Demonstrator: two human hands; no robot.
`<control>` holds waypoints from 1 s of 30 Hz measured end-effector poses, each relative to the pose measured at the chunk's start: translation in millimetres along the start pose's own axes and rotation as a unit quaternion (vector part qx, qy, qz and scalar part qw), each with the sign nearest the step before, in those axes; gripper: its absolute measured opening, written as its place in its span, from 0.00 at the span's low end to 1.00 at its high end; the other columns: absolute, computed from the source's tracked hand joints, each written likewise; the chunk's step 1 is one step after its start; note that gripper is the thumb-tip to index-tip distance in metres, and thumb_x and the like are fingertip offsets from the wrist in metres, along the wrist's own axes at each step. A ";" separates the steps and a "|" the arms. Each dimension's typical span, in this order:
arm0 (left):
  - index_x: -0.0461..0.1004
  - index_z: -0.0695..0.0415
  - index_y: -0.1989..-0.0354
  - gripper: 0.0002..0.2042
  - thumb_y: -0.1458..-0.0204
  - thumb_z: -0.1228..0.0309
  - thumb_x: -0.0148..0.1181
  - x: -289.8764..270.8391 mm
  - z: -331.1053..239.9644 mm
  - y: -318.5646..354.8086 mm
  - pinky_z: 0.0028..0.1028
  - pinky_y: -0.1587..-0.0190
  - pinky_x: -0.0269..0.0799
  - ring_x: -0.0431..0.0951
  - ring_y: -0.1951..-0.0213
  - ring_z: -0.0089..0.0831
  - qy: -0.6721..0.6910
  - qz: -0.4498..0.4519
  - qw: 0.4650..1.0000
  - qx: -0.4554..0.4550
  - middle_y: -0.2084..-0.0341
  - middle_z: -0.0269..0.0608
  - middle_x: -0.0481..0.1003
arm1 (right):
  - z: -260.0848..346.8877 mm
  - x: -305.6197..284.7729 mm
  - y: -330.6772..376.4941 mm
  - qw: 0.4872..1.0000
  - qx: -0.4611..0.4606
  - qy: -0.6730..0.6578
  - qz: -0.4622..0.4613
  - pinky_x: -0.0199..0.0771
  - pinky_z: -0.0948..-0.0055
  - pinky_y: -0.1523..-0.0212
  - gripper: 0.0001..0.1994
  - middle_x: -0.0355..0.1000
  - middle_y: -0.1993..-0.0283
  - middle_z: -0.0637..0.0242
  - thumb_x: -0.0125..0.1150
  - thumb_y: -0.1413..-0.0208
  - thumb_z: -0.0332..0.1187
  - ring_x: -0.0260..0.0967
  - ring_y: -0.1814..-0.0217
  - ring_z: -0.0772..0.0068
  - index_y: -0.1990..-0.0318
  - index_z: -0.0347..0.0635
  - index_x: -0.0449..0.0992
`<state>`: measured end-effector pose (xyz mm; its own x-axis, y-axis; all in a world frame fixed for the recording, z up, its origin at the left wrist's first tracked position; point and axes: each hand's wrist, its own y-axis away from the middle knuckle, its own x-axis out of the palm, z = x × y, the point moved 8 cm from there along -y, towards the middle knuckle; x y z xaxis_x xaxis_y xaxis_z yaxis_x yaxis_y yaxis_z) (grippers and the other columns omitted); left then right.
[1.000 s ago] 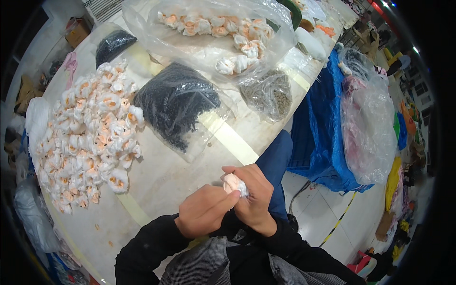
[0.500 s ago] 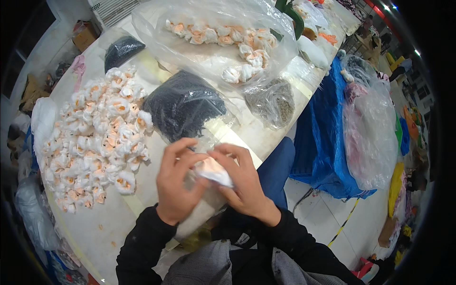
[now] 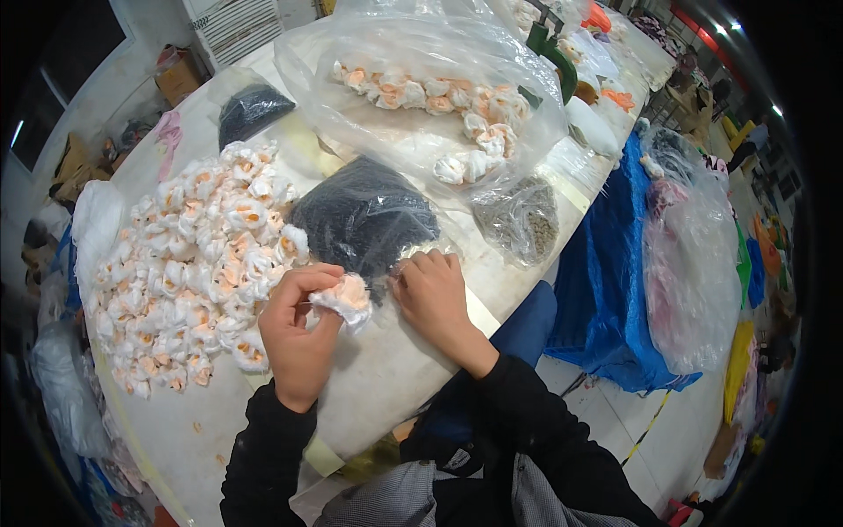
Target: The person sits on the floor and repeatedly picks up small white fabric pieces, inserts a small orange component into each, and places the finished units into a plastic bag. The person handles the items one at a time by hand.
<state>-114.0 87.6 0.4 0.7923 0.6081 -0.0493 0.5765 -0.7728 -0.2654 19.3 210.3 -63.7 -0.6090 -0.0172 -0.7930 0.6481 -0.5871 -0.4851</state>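
My left hand (image 3: 299, 332) pinches a small plush piece (image 3: 349, 301) of fluffy white fabric with a peach-coloured part, held up off the table. My right hand (image 3: 431, 296) is at the near edge of a clear bag of black bits (image 3: 364, 215), its fingers curled with the tips bent down. Whatever those fingertips may grip is hidden. Left of my hands spreads a heap of similar white and peach plush pieces (image 3: 206, 263).
The table (image 3: 373, 386) is pale. A large clear bag (image 3: 395, 145) holding more such pieces lies at the back. Beside it sits a bag of brownish-grey bits (image 3: 527, 220). Farther left is another dark-filled bag (image 3: 253, 112). A blue tarp-like container (image 3: 597, 290) stands right of the table.
My hands, together on the plush piece before, are now apart. The left keeps the piece and has shifted left; the right has let go and moved to the bag of black bits.
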 end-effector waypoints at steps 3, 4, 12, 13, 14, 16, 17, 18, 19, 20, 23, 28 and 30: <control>0.76 0.61 0.58 0.13 0.49 0.90 0.57 0.7 -0.6 -0.4 0.24 0.50 0.75 0.79 0.53 0.25 -0.029 0.001 0.999 0.015 0.54 0.41 0.79 | -2.7 -3.8 1.3 0.999 0.014 -0.037 -0.004 0.62 0.57 0.53 0.10 0.72 0.66 0.63 0.71 0.46 0.39 0.69 0.58 0.58 0.64 0.44 0.78; 0.76 0.61 0.58 0.13 0.50 0.90 0.58 0.6 -2.2 -0.1 0.25 0.50 0.75 0.78 0.54 0.26 -0.042 0.000 0.999 0.032 0.55 0.41 0.78 | -1.4 -2.7 -0.6 0.999 0.016 -0.028 0.007 0.62 0.58 0.54 0.10 0.72 0.66 0.63 0.71 0.46 0.39 0.69 0.58 0.58 0.64 0.44 0.78; 0.77 0.62 0.59 0.11 0.49 0.88 0.58 -0.7 -7.8 -2.1 0.25 0.52 0.71 0.76 0.55 0.28 -0.090 -0.020 0.993 0.079 0.56 0.41 0.77 | 1.0 6.6 -2.1 0.999 0.006 -0.035 0.021 0.63 0.58 0.53 0.09 0.72 0.64 0.64 0.68 0.43 0.38 0.69 0.56 0.60 0.62 0.46 0.78; 0.78 0.62 0.59 0.11 0.49 0.87 0.58 1.5 -8.8 -3.2 0.25 0.52 0.71 0.76 0.55 0.28 -0.106 -0.013 0.991 0.087 0.55 0.41 0.77 | 0.4 5.5 -1.9 0.999 0.008 -0.041 0.021 0.63 0.58 0.53 0.08 0.72 0.65 0.64 0.68 0.43 0.38 0.69 0.56 0.59 0.62 0.46 0.78; 0.78 0.62 0.58 0.12 0.49 0.87 0.58 3.5 -9.7 -3.7 0.25 0.52 0.71 0.76 0.55 0.28 -0.121 -0.005 0.988 0.096 0.54 0.41 0.76 | 0.2 3.6 -2.3 0.999 0.010 -0.046 0.020 0.63 0.58 0.53 0.08 0.72 0.65 0.63 0.67 0.43 0.37 0.69 0.56 0.59 0.62 0.46 0.78; 0.78 0.63 0.57 0.12 0.49 0.88 0.58 6.7 -1.7 -2.5 0.25 0.51 0.72 0.77 0.55 0.27 -0.113 0.028 0.990 0.077 0.53 0.41 0.76 | -5.0 -1.2 -2.2 0.996 0.036 -0.087 0.007 0.64 0.58 0.54 0.07 0.73 0.66 0.63 0.68 0.43 0.36 0.70 0.58 0.58 0.62 0.45 0.78; 0.78 0.64 0.56 0.13 0.49 0.88 0.58 9.0 1.2 -1.2 0.25 0.51 0.72 0.77 0.55 0.26 -0.110 0.045 0.991 0.068 0.53 0.41 0.76 | -10.4 -4.7 -1.3 0.991 0.058 -0.123 -0.006 0.65 0.58 0.55 0.07 0.73 0.67 0.63 0.68 0.43 0.35 0.71 0.60 0.59 0.62 0.44 0.78; 0.78 0.64 0.57 0.12 0.48 0.88 0.58 7.4 7.4 0.1 0.25 0.50 0.73 0.77 0.55 0.26 -0.074 0.042 0.996 0.034 0.53 0.41 0.76 | -14.1 -6.4 -1.8 0.984 0.078 -0.159 -0.017 0.67 0.59 0.56 0.07 0.74 0.67 0.62 0.68 0.43 0.34 0.71 0.61 0.59 0.63 0.43 0.78; 0.78 0.64 0.57 0.12 0.48 0.88 0.58 8.0 13.3 2.2 0.25 0.50 0.74 0.77 0.54 0.25 -0.038 0.039 0.999 0.001 0.53 0.40 0.75 | -22.4 -13.8 3.4 0.962 0.134 -0.232 -0.056 0.70 0.61 0.58 0.06 0.75 0.67 0.62 0.69 0.43 0.32 0.73 0.64 0.60 0.63 0.41 0.79; 0.77 0.65 0.57 0.11 0.48 0.88 0.57 9.9 18.9 3.7 0.25 0.49 0.75 0.77 0.54 0.24 -0.002 0.036 0.999 -0.032 0.53 0.40 0.75 | -28.8 -23.8 12.9 0.930 0.188 -0.302 -0.094 0.72 0.64 0.61 0.06 0.76 0.68 0.61 0.70 0.44 0.29 0.74 0.66 0.62 0.63 0.39 0.79; 0.75 0.65 0.58 0.09 0.47 0.89 0.57 16.5 22.5 9.5 0.26 0.49 0.78 0.78 0.52 0.24 0.060 0.039 0.994 -0.085 0.53 0.40 0.75 | -3.0 -66.3 39.5 0.925 0.138 -0.335 -0.115 0.76 0.72 0.65 0.07 0.79 0.66 0.61 0.74 0.48 0.26 0.77 0.67 0.67 0.63 0.38 0.82; 0.77 0.67 0.54 0.11 0.45 0.87 0.59 26.7 36.1 17.3 0.24 0.49 0.77 0.78 0.52 0.23 0.089 0.059 0.985 -0.139 0.52 0.40 0.75 | 62.8 -91.3 47.5 0.925 -0.059 -0.374 -0.043 0.79 0.67 0.63 0.11 0.81 0.62 0.60 0.74 0.50 0.22 0.78 0.64 0.57 0.59 0.37 0.82; 0.78 0.68 0.55 0.09 0.44 0.85 0.61 30.4 32.9 18.4 0.22 0.51 0.76 0.79 0.54 0.22 0.063 0.084 0.988 -0.116 0.53 0.40 0.77 | 57.8 -86.9 44.8 0.935 -0.048 -0.347 -0.060 0.79 0.68 0.62 0.12 0.82 0.63 0.60 0.75 0.52 0.20 0.79 0.65 0.60 0.58 0.37 0.84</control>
<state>-85.9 97.9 -37.7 0.8907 0.4519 0.0493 0.4537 -0.8905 -0.0349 74.9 138.8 4.8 -0.8083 -0.4967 -0.3162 0.5738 -0.5439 -0.6124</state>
